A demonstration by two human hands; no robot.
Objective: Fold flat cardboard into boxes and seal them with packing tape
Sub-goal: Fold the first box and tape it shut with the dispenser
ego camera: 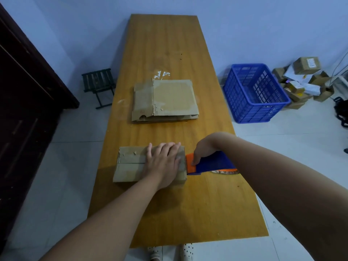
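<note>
1. The folded cardboard box (pixel 130 166) is sitting at the near end of the desk (pixel 169 44), left of centre. It's small and low, with the closed flaps facing up.
2. Handling, my read: it's looking light and hollow, so it's likely sliding under any tape pull unless pinned. Edges and corners are probably staying stiff, while the top flaps are likely giving along the seam. Bare corrugated isn't slippery, but the old tape patches are slicker.
3. Best hold: a flat palm pressing on top near the end being taped. For lifting, I'd be pinching across opposite side walls.
4. The left grip (pixel 162 164) is released, fingers straight and flat, pressing on the box's right half.
5. The right grip (pixel 204 149) is clenching round the tape dispenser (pixel 212 163), which has a blue body and an orange nose. The nose is touching the box's right edge. Clear tape seems to be wrapping that edge; I can't tell how far.
6. Looks: the box is brown, worn and reused. Torn paper scars and leftover tape strips are showing on the left half of the top, with a seam running left-right.
7. The flat cardboard stack (pixel 165 99) is lying farther off, mid-desk, well apart from the box. It's creased and notched at the near-left edge.
8. A blue crate (pixel 254 91) is standing on the floor to the right of the desk.
</note>
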